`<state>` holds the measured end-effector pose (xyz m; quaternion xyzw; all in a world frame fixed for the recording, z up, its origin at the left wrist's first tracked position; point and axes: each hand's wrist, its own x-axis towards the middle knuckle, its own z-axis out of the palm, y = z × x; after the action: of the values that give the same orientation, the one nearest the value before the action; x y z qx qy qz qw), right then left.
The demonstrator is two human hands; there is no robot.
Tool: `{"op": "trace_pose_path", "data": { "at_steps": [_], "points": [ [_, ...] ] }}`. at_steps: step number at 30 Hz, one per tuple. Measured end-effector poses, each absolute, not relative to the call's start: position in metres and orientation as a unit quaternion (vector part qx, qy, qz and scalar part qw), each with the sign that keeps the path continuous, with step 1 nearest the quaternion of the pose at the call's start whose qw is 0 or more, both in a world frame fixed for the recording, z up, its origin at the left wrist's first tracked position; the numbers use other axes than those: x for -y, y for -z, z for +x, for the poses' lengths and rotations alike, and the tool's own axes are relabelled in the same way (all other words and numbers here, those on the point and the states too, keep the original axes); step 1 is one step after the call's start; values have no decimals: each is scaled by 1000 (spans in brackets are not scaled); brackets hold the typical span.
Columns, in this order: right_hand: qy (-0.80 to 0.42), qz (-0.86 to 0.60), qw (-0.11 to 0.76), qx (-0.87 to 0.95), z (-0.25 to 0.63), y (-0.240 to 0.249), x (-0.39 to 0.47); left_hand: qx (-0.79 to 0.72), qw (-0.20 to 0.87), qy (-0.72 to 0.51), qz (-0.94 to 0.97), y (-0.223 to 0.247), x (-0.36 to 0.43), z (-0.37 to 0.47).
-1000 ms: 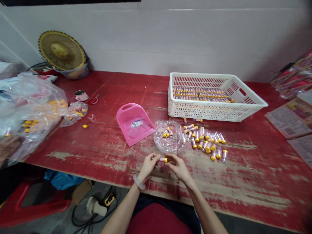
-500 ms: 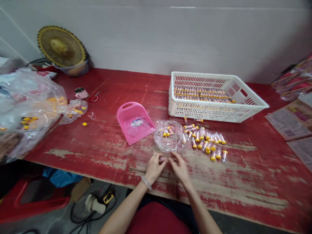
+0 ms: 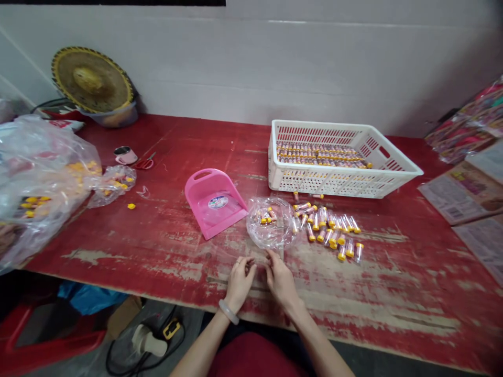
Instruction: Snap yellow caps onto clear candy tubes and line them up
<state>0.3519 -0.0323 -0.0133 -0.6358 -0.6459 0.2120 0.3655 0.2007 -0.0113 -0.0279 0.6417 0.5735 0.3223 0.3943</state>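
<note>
My left hand [image 3: 239, 284] is curled above the table near its front edge, thumb close to the forefinger. Something small and dark shows between them, too small to name. To its right my right hand [image 3: 282, 281] has its thumb and fingers apart, fingertips just below a clear plastic bag [image 3: 264, 238]. Inside that bag lie several small pink pieces with yellow ends [image 3: 267, 217]. Beyond it, on the right, is a loose heap of clear tubes with yellow caps [image 3: 334, 236], some standing and some lying.
A white crate [image 3: 334, 180] holds rows of similar tubes. A pink dustpan [image 3: 214, 217] lies left of the bag. Farther left are a mug [image 3: 126, 155], red scissors [image 3: 145, 163] and large plastic bags [image 3: 47, 152]. Cardboard boxes [image 3: 463, 191] stand at the right.
My hands have moved apart and slightly nearer to me. The pink piece that showed in my left fingers is now mostly hidden. The view has shifted a little.
</note>
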Motion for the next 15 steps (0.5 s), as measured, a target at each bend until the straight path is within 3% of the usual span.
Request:
{"op": "trace_pose_path", "data": {
  "at_steps": [3,8,15],
  "points": [
    [-166,-632,402,641,353,10,35,-570,412,-357,615,25,6,204],
    [-56,-667,352,654,349,26,36,-573,428,-379,587,25,0,209],
    [-28,-672,366,643,343,36,38,-579,449,-365,575,31,2,205]
  ]
}}
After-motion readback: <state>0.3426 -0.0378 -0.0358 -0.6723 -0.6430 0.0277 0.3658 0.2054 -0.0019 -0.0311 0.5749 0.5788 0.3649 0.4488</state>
